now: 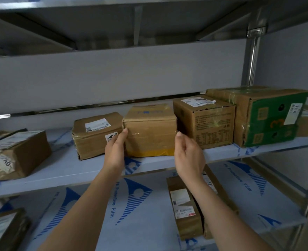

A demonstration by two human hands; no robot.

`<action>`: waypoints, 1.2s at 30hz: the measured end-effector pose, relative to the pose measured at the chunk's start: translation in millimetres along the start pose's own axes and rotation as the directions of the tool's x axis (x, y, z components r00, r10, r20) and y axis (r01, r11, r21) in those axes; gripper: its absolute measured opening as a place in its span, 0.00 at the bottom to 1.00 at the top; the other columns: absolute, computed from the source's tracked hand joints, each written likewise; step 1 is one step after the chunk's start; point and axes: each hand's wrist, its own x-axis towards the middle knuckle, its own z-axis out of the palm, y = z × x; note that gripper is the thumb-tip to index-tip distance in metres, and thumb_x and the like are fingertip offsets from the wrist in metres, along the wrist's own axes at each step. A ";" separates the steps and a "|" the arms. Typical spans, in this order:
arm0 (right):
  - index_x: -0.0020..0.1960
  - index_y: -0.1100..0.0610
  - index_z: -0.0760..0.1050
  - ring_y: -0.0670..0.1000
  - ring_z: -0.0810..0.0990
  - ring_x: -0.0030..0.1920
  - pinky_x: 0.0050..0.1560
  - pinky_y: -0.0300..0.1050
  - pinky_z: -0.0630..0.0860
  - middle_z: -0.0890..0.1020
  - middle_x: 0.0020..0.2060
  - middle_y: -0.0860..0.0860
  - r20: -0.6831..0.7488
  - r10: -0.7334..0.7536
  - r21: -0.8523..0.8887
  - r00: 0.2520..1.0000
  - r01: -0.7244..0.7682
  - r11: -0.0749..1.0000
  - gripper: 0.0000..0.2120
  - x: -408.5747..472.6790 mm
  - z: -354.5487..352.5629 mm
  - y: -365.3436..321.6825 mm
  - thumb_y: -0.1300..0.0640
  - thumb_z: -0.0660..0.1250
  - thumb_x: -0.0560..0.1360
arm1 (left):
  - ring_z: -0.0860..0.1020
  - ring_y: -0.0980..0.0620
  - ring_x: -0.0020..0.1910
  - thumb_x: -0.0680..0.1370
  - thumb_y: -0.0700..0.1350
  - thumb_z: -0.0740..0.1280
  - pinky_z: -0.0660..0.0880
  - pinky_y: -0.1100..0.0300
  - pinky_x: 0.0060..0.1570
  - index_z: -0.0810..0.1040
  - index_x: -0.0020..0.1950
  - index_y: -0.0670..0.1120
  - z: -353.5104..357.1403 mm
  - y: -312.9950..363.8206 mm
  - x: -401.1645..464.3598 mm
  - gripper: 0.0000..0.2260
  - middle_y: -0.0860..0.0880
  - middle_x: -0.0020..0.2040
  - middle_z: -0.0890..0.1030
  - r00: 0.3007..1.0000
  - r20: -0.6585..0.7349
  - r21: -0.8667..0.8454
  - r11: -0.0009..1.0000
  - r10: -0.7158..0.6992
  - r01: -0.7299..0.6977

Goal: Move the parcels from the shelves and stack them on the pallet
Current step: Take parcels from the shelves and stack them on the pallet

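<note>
A brown taped parcel (149,131) with a yellow strip along its base stands mid-shelf on the middle shelf (88,171). My left hand (115,151) touches its left front edge, thumb up along the corner. At the parcel's right front corner my right hand (188,156) is raised with the thumb tip near the edge and the fingers loosely curled, holding nothing. Neither hand grips the parcel. No pallet is in view.
On the same shelf a labelled parcel (95,134) sits left of it, a printed carton (206,122) and a green-sided box (265,115) sit right, and a worn parcel (15,154) far left. The lower shelf holds a long parcel (184,211) and a box (4,230). A steel post (251,57) rises at right.
</note>
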 end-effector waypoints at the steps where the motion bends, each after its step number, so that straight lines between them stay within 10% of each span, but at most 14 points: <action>1: 0.39 0.49 0.75 0.46 0.77 0.40 0.37 0.42 0.67 0.79 0.38 0.46 0.000 0.022 0.040 1.000 -0.022 0.999 0.22 -0.8 0.4 0.6 0.41 0.51 0.82 | 0.74 0.48 0.63 0.78 0.58 0.64 0.67 0.50 0.68 0.74 0.67 0.49 -1.8 0.7 -1.0 0.21 0.50 0.64 0.77 1.000 -0.002 -0.041 0.999 -0.002 0.002; 4: 0.36 0.51 0.73 0.47 0.76 0.41 0.41 0.44 0.68 0.78 0.36 0.47 0.041 0.185 0.167 0.982 -0.189 0.968 0.25 -0.4 -3.4 -9.3 0.39 0.49 0.82 | 0.74 0.48 0.64 0.75 0.64 0.65 0.68 0.46 0.70 0.75 0.65 0.52 -3.1 1.8 -1.0 0.24 0.49 0.65 0.77 0.999 0.033 -0.096 0.995 0.034 -0.031; 9: 0.63 0.49 0.70 0.46 0.73 0.48 0.53 0.47 0.65 0.74 0.50 0.46 0.294 0.311 0.370 0.904 -0.408 0.835 0.25 17.4 -12.5 -54.1 0.34 0.47 0.80 | 0.74 0.49 0.67 0.60 0.79 0.67 0.66 0.44 0.71 0.74 0.70 0.57 -6.8 -0.9 6.9 0.44 0.52 0.67 0.78 0.995 0.102 -0.143 0.989 -0.015 0.029; 12: 0.76 0.46 0.61 0.54 0.69 0.69 0.65 0.53 0.65 0.70 0.70 0.50 0.335 0.331 0.407 0.882 -0.453 0.793 0.32 20.2 -3.3 -65.7 0.31 0.49 0.78 | 0.75 0.50 0.65 0.68 0.74 0.65 0.67 0.46 0.70 0.75 0.62 0.60 -6.0 4.7 4.5 0.29 0.52 0.62 0.79 0.992 0.123 -0.150 0.988 -0.006 0.025; 18: 0.76 0.42 0.61 0.51 0.71 0.64 0.59 0.48 0.68 0.71 0.70 0.48 0.345 0.291 0.473 0.893 -0.433 0.768 0.28 9.1 7.1 -59.8 0.35 0.54 0.79 | 0.77 0.52 0.59 0.77 0.66 0.60 0.68 0.46 0.70 0.76 0.52 0.61 -10.2 4.7 6.6 0.13 0.55 0.53 0.81 0.989 0.148 -0.193 0.980 -0.020 0.049; 24: 0.74 0.43 0.62 0.45 0.71 0.56 0.48 0.39 0.69 0.72 0.65 0.46 0.219 0.213 0.571 0.952 -0.302 0.763 0.22 -4.2 8.8 -54.1 0.42 0.56 0.81 | 0.78 0.51 0.60 0.76 0.68 0.61 0.71 0.49 0.66 0.79 0.61 0.55 -11.0 8.5 -2.7 0.22 0.52 0.58 0.82 0.985 0.171 -0.193 0.981 0.011 0.022; 27: 0.74 0.43 0.62 0.47 0.72 0.61 0.56 0.44 0.70 0.72 0.67 0.47 0.177 0.183 0.575 0.967 -0.252 0.778 0.23 -8.6 10.9 -50.7 0.40 0.56 0.80 | 0.76 0.48 0.65 0.66 0.70 0.65 0.71 0.45 0.67 0.75 0.70 0.52 -11.5 11.2 -8.8 0.37 0.48 0.65 0.80 0.982 0.182 -0.224 0.974 0.050 -0.008; 31: 0.70 0.37 0.62 0.43 0.73 0.62 0.59 0.42 0.72 0.73 0.66 0.44 0.189 0.090 0.595 0.978 -0.187 0.782 0.26 -13.9 8.6 -47.2 0.34 0.54 0.73 | 0.76 0.44 0.65 0.69 0.64 0.62 0.72 0.44 0.66 0.77 0.68 0.48 -13.4 11.3 -20.8 0.32 0.46 0.64 0.80 0.988 0.129 -0.265 0.963 0.085 -0.048; 36: 0.67 0.34 0.61 0.27 0.73 0.56 0.51 0.24 0.71 0.73 0.59 0.32 0.242 -0.070 0.661 0.968 -0.111 0.742 0.19 -23.7 -5.6 -37.6 0.40 0.54 0.76 | 0.75 0.48 0.54 0.71 0.57 0.57 0.77 0.58 0.41 0.76 0.63 0.48 -19.7 9.7 -53.8 0.25 0.47 0.57 0.79 0.985 0.081 -0.221 0.967 0.150 -0.129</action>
